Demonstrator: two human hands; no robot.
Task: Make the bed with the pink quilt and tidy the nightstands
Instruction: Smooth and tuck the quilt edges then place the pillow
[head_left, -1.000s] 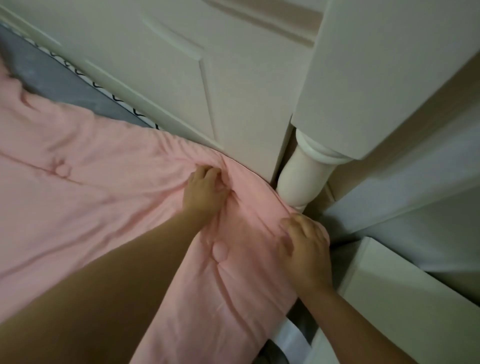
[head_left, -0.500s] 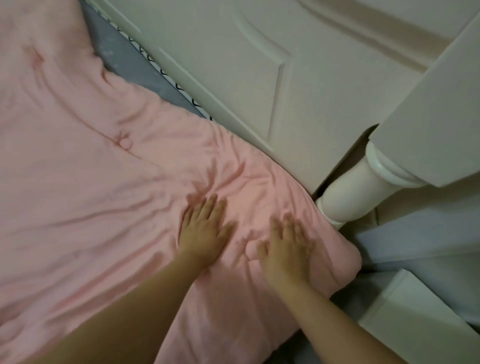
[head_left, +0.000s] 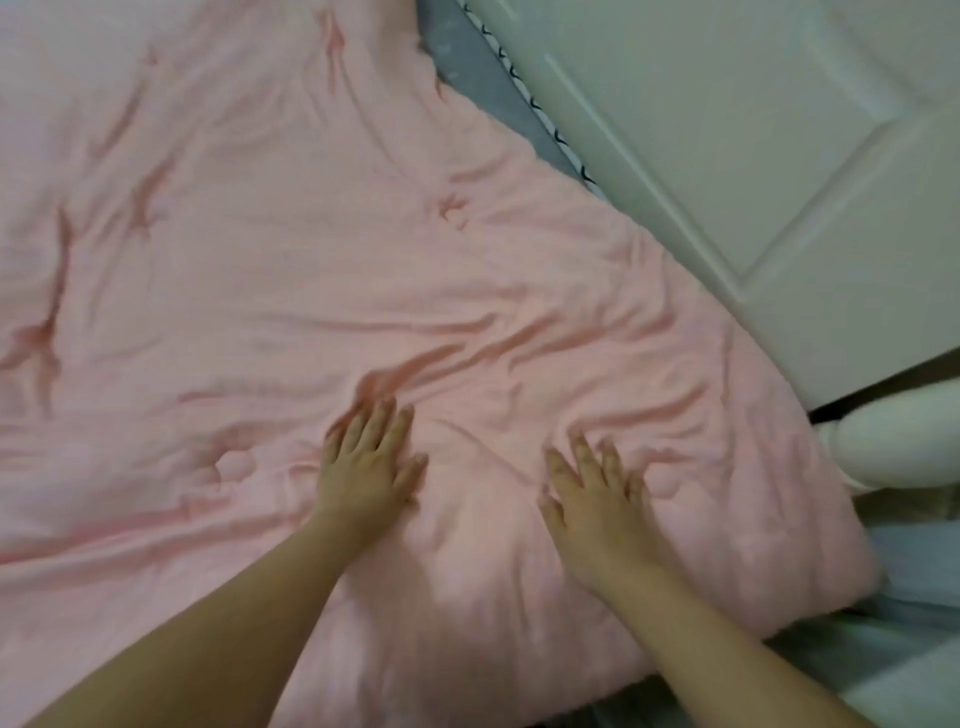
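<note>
Pink and creased, the quilt (head_left: 291, 270) lies spread flat over the bed and fills most of the view, running from the upper left down to a rounded corner at the lower right. That corner points toward the white turned bedpost (head_left: 898, 441), and the quilt's right edge runs on a slant alongside the white panelled headboard (head_left: 753, 156), with a strip of grey sheet (head_left: 483, 83) (edged in a small dark pattern) showing between the two. How far the quilt reaches to the left is cut off by the frame, so its long axis cannot be told.

The left hand (head_left: 371, 462) lies palm down on the quilt with its fingers straight and close together, pointing up the bed. The right hand (head_left: 597, 499) rests flat just beside it, nearer the corner, fingers spread a little and pressing the fabric. Folds fan out from both hands. Neither hand pinches the cloth.
</note>
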